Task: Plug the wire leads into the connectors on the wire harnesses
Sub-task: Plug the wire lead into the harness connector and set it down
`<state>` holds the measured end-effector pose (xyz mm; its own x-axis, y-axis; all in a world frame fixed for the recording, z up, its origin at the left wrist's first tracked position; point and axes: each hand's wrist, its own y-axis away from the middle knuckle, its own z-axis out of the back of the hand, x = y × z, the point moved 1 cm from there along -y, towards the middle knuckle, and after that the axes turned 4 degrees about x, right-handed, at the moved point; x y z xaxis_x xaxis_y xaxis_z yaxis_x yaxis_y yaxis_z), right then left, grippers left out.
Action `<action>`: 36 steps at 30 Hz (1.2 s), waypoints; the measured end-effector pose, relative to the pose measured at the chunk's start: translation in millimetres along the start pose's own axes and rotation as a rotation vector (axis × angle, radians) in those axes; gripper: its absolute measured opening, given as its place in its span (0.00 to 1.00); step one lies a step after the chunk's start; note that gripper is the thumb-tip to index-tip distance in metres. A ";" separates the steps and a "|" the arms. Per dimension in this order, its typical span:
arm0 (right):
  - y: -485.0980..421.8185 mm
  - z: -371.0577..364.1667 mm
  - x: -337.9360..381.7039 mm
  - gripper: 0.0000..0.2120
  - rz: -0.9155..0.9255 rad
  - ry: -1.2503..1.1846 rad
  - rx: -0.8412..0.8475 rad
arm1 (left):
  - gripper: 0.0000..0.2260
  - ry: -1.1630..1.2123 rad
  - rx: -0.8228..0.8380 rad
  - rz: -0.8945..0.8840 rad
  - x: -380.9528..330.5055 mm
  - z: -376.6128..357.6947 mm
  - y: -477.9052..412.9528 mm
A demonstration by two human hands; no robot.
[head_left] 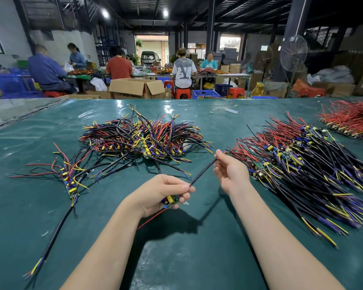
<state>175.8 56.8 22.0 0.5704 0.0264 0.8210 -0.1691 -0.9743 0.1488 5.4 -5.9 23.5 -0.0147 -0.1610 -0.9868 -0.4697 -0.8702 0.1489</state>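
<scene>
Green tabletop (19, 216) carries a wire pile (143, 139) beyond the board (171, 199), which the left hand (164, 191) grips in curled fingers (183, 198) (yellow part up); the right hand (231, 172) pinches its black cable (203, 170) up-right of the board.

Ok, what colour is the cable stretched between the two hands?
The cable is black, seen in the head view.

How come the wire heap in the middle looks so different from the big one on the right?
The middle heap is a jumble, its wires sticking out every way; the right heap lies combed, black cables all running toward the near right. The middle heap is rounder and smaller; the right heap spreads longer. Both mix black cables, red wires and little green boards.
</scene>
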 end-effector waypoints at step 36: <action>-4.1 6.8 10.6 0.13 -0.150 -0.188 0.067 | 0.12 0.046 -0.051 0.081 3.2 23.6 8.9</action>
<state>188.0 59.5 26.4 0.7253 0.1357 0.6749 -0.0216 -0.9754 0.2194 -19.6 -3.2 20.2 -0.0096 -0.2519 -0.9677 -0.4229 -0.8759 0.2322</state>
